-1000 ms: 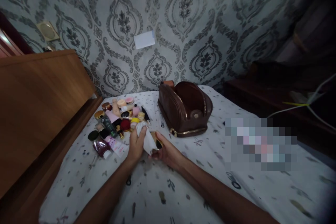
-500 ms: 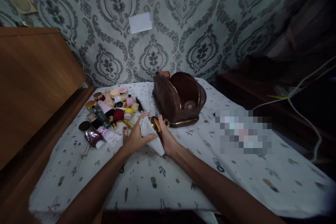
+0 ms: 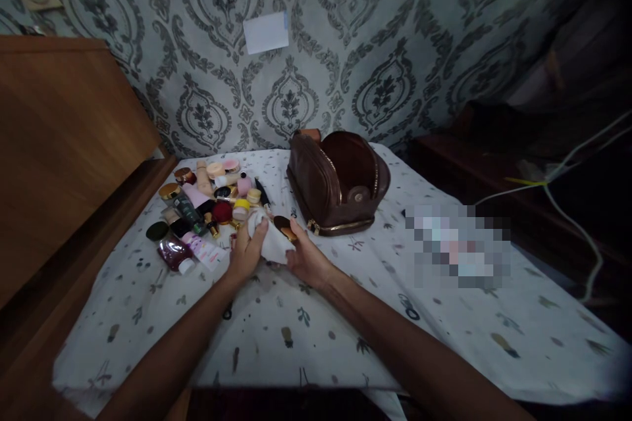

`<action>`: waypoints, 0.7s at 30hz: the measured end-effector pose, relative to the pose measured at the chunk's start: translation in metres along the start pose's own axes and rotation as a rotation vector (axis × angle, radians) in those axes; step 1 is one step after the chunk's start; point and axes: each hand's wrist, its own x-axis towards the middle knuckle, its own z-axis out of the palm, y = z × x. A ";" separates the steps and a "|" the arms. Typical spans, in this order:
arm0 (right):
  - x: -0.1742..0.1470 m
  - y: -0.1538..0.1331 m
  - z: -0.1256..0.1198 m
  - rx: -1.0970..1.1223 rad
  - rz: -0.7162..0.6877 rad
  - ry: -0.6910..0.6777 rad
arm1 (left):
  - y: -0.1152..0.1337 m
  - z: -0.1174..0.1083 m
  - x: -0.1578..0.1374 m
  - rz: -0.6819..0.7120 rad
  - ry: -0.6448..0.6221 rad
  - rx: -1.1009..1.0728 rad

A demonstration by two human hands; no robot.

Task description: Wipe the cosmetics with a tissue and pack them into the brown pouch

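Observation:
A crumpled white cloth point(image 3: 274, 248) is pinched in my left hand point(image 3: 245, 255), thumb on top. My right hand point(image 3: 312, 258) grips a round gold-rimmed container point(image 3: 284, 227) with a dark face; whether it is a jar or a compact I cannot tell. The cloth lies against its near left side, partly covering it. Just beyond my right hand stands a brown leather toiletry bag point(image 3: 320, 187), its zipped top wide open. Left of my hands lie several cosmetics, among them a dark red jar point(image 3: 222, 212), a yellow-lidded jar point(image 3: 241, 208) and a white-purple tube point(image 3: 205, 250).
A patterned white cloth covers the table point(image 3: 340, 342). On its right is a pixelated patch point(image 3: 457, 247). A wooden cabinet point(image 3: 74, 145) borders the left side, and white cables point(image 3: 573, 210) hang at the right. Papered wall point(image 3: 336, 79) rises behind.
My left hand has shifted left with the cloth, which is now bunched up. The container has turned, showing more of its dark face. The view has shifted slightly.

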 end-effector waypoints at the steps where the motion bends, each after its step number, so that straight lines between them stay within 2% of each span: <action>1: 0.001 0.001 -0.001 0.005 0.004 -0.010 | -0.001 0.000 0.003 -0.012 0.010 -0.044; 6: 0.000 0.000 -0.002 0.060 0.052 -0.011 | -0.012 -0.001 0.014 0.002 0.020 -0.200; 11: -0.005 -0.006 0.001 0.183 0.067 -0.005 | -0.021 0.005 0.015 -0.049 -0.069 -0.237; 14: -0.007 -0.009 0.003 0.250 0.060 -0.019 | -0.022 0.008 0.011 -0.083 -0.096 -0.208; 21: -0.004 -0.011 0.001 0.297 0.048 0.047 | -0.025 -0.003 0.005 -0.126 -0.024 -0.034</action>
